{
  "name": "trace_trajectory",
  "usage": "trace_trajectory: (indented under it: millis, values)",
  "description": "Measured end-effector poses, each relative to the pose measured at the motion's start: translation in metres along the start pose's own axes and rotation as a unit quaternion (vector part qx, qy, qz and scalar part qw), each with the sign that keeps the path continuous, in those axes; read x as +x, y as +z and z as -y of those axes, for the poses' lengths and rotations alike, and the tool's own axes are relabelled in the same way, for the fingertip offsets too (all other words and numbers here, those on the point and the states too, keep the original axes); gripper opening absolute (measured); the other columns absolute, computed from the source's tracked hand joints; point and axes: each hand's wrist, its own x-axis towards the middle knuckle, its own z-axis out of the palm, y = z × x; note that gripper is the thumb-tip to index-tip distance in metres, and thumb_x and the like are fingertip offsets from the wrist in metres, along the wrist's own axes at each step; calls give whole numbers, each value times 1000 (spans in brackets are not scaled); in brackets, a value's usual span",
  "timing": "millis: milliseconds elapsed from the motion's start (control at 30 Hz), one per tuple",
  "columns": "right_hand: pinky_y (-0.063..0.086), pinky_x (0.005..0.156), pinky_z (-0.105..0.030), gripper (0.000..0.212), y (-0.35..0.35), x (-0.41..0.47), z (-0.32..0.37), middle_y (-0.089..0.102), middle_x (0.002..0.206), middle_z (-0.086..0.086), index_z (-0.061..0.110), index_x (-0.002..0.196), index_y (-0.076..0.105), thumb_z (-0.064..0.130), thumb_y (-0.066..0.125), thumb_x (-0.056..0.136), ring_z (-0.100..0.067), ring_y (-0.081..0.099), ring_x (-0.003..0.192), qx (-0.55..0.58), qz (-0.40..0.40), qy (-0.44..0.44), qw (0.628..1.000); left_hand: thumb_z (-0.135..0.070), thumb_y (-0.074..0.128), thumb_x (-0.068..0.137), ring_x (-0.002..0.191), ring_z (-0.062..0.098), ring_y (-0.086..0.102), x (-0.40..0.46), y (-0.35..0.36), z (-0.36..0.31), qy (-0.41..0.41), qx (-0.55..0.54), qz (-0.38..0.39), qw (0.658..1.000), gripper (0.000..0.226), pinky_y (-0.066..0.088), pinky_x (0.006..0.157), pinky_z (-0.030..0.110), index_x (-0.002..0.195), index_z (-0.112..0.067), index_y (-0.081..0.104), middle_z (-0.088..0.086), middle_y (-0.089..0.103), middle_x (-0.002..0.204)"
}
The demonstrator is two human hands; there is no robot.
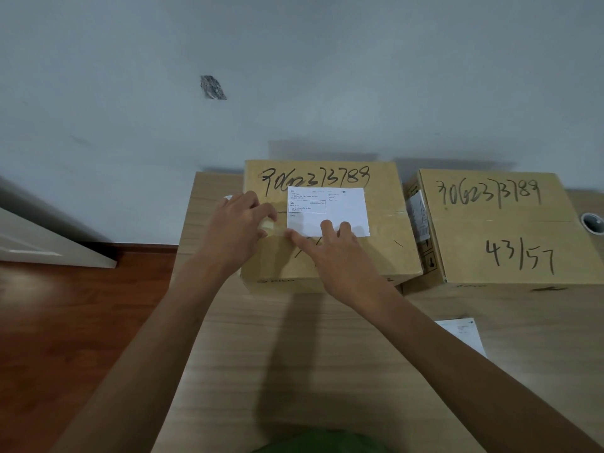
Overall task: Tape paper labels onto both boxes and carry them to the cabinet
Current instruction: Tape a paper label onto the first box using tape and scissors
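Observation:
Two brown cardboard boxes with black handwritten numbers stand on the wooden table. A white paper label (328, 210) lies on top of the left box (385, 223). My left hand (238, 230) is at the label's lower left corner, its fingers pinched on what looks like a piece of clear tape (270, 225). My right hand (340, 253) rests flat on the box with its fingertips pressing on the label's bottom edge. The right box (503, 233) has no white label on its top. A second paper label (461, 335) lies on the table, partly hidden by my right forearm.
A tape roll (592, 223) sits at the far right edge beside the right box. The table (294, 354) stands against a pale wall. Dark red wooden floor (65, 322) and a white door edge (49, 243) are at the left.

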Motion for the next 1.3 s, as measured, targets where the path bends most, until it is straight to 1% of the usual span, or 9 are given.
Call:
trace_trajectory:
  millis: [133,367,533,733,900,1000,1167,1300]
  values:
    - [41,88,-41,84,1,-3,-1,39,121,-17,36,153,3,7,46,87,-32,41,100,-11,-5,-4,1000,-7,77,71,89,25,52,-2,0,0,-3,-2,-6,1000,34,41,85,39,103,-16,67,8,55,92]
    - [41,88,-41,87,2,-4,0,39,119,-18,34,154,-2,9,48,88,-32,42,99,-27,-6,-7,1000,-7,78,69,88,25,54,-2,1,-1,-7,-3,-19,1000,35,42,84,40,102,-16,67,8,56,91]
    - [41,91,-41,84,2,-4,0,37,124,-17,37,153,2,8,47,89,-32,41,102,-9,-2,-2,1000,-8,77,72,88,25,53,-4,1,-2,-8,9,-11,1000,34,43,84,40,103,-17,68,7,55,92]
    - [42,85,-38,80,0,-1,1,36,125,-16,40,152,11,8,47,88,-31,40,101,8,0,4,1000,-11,74,75,91,24,51,-3,1,-3,-8,18,8,1000,33,41,90,42,106,-19,67,6,53,94]
    - [43,86,-38,81,-2,1,0,35,124,-15,42,151,10,8,48,88,-31,40,103,14,7,2,1000,-11,74,75,91,24,51,-2,1,-4,-12,16,8,1000,33,42,89,42,106,-20,68,6,53,95]
    - [43,87,-38,79,-2,0,0,35,126,-16,42,152,11,8,46,90,-32,40,104,18,5,3,1000,-11,74,75,91,23,51,-2,2,-3,-12,14,9,1000,33,42,90,42,106,-20,68,6,53,95]
    - [43,91,-42,80,-2,-1,2,27,138,-17,39,152,9,8,48,89,-36,39,112,15,10,1,1000,-11,72,77,92,22,50,-2,3,-2,-10,17,9,1000,32,42,90,42,107,-21,67,5,52,96]
    - [42,90,-44,79,-2,-3,2,32,138,-12,33,152,14,8,50,87,-38,40,111,10,4,-10,1000,-10,73,76,91,23,50,-2,3,-2,-7,18,5,1000,32,43,89,43,106,-20,68,6,53,95]
